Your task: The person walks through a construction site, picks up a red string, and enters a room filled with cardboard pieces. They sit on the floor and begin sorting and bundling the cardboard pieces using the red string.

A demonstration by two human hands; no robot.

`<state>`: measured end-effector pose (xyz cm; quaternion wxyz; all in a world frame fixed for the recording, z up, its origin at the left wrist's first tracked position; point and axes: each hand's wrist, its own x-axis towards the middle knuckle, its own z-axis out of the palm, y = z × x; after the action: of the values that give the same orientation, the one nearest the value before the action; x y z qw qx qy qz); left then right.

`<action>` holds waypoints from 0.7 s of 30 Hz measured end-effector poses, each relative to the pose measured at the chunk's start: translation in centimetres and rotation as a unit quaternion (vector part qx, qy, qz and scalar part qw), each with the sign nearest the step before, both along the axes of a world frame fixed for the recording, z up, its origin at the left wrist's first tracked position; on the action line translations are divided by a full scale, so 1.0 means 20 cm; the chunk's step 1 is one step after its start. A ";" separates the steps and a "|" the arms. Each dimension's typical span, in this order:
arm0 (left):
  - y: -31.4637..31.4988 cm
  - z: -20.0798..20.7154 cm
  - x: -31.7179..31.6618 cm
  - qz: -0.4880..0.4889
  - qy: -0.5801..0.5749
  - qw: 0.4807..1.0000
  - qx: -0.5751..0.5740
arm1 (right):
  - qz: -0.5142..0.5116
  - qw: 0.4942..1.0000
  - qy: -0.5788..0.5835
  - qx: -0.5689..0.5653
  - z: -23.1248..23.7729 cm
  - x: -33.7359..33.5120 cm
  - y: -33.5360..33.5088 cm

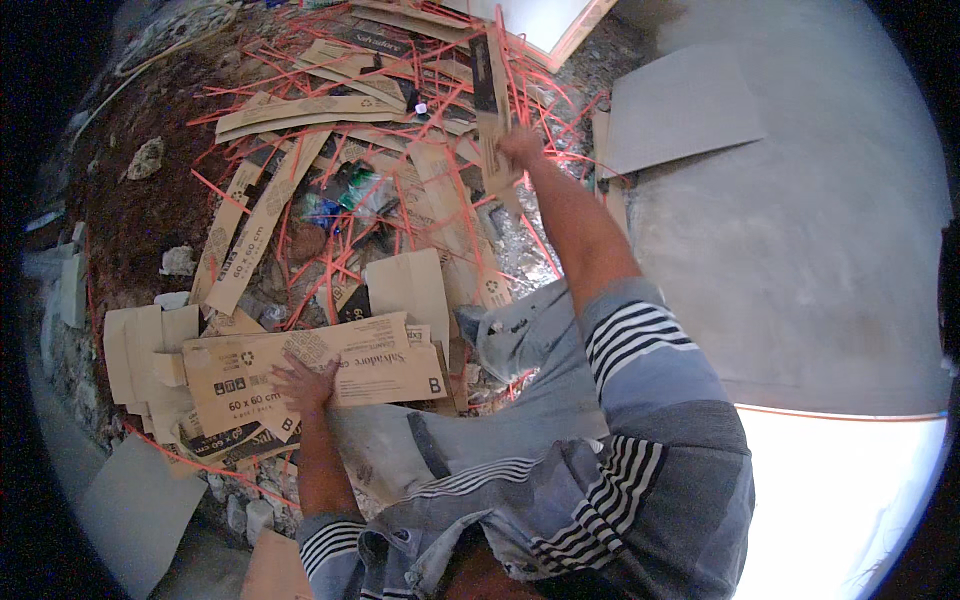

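Note:
My left hand lies with its fingers spread on a stack of flattened brown cardboard pieces at the lower left. My right arm reaches far forward. At its end, my right hand is closed around a long cardboard strip, brown with a dark printed band, which stands out from the heap. Red plastic strapping tangles over and between the other strips around it. The right hand's fingertips are partly hidden and slightly blurred.
More cardboard strips lie across the heap, with crumpled plastic packaging among them. Brown soil and pale stones are at the left. A grey flat sheet rests on the concrete floor at the right, and a bright white panel is below it.

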<state>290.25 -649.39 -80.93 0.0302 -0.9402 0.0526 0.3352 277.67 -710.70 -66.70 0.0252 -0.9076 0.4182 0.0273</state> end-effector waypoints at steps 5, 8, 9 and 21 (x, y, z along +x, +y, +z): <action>-0.01 0.02 -0.02 -0.018 -0.045 0.999 0.012 | 0.084 0.979 -0.171 0.076 0.46 0.05 -0.24; -0.02 0.07 -0.02 -0.012 -0.015 1.000 -0.016 | 0.055 0.995 -0.086 0.005 0.73 0.01 -0.25; -0.02 0.10 -0.01 -0.007 -0.012 1.000 -0.011 | 0.026 0.998 0.027 -0.053 0.84 -0.01 -0.26; -0.04 0.15 -0.01 0.001 -0.001 1.000 -0.009 | 0.111 0.991 0.033 -0.067 0.58 -0.17 -0.14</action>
<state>289.99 -650.19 -77.96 0.0214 -0.9406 0.0545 0.3343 274.20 -713.47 -55.19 -0.0527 -0.9466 0.3163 0.0322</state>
